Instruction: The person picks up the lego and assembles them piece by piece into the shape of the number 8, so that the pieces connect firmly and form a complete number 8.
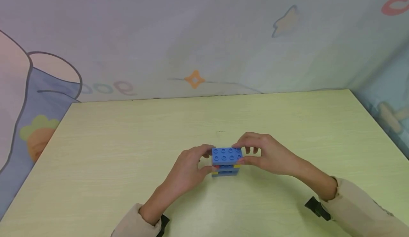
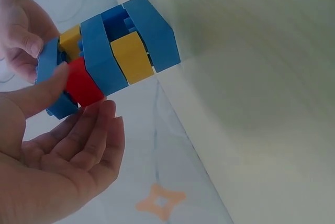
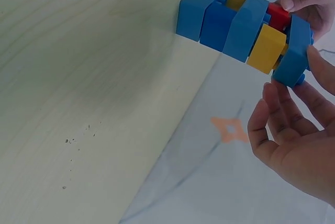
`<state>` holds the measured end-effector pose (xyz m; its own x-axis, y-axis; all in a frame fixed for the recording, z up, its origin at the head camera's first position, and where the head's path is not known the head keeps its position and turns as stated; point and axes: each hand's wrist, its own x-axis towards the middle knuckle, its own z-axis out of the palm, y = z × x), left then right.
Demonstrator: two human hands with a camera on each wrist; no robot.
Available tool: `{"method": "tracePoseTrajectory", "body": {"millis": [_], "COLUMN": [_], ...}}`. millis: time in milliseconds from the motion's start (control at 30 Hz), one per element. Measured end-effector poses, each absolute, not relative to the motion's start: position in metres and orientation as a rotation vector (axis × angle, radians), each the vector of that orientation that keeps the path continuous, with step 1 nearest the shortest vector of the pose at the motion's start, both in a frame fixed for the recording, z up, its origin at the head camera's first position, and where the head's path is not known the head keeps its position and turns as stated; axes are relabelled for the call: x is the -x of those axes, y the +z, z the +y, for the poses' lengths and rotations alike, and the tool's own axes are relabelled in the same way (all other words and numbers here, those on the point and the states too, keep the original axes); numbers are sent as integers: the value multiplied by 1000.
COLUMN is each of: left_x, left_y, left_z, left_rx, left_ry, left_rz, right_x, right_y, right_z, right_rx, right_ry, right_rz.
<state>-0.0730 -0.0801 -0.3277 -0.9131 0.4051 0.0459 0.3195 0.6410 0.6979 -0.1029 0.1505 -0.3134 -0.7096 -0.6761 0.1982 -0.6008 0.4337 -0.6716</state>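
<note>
A tower of toy building bricks stands on the table between both hands. Its top is a long blue brick [image 1: 227,155] with studs facing up. Under that sit a red brick [image 2: 85,85] at the left and a yellow brick [image 3: 267,48] at the right. Below come a middle blue brick [image 2: 103,56], a lower yellow brick [image 2: 132,59] beside a blue one [image 3: 217,26], and a bottom blue brick [image 2: 154,35]. My left hand [image 1: 191,167] pinches the red brick between thumb and fingers. At the other end, my right hand [image 1: 270,153] pinches the top blue brick.
The pale wooden table [image 1: 127,134] spreads around the tower, its far edge meeting a printed cloth backdrop [image 1: 143,34]. Dark straps [image 1: 317,208] sit at the wrists by the beige sleeves [image 1: 361,205]. Small dark specks [image 3: 73,140] mark the tabletop.
</note>
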Motion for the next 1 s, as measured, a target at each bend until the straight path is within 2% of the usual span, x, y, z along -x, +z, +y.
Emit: {"method": "tracePoseTrajectory", "body": {"millis": [267,1000], "left_x": [73,75], "left_y": [-328,-328], "left_z": [-87,-84], "left_rx": [-661,-666], "left_ry": [1279,1249], "left_rz": [2628,2664], "right_x": [105,106], "right_y": [-313,-323], "right_z": [150,154], "right_rx": [1162,1122], "right_ry": [-1120,-1217], "right_rz": [2566,2552]}}
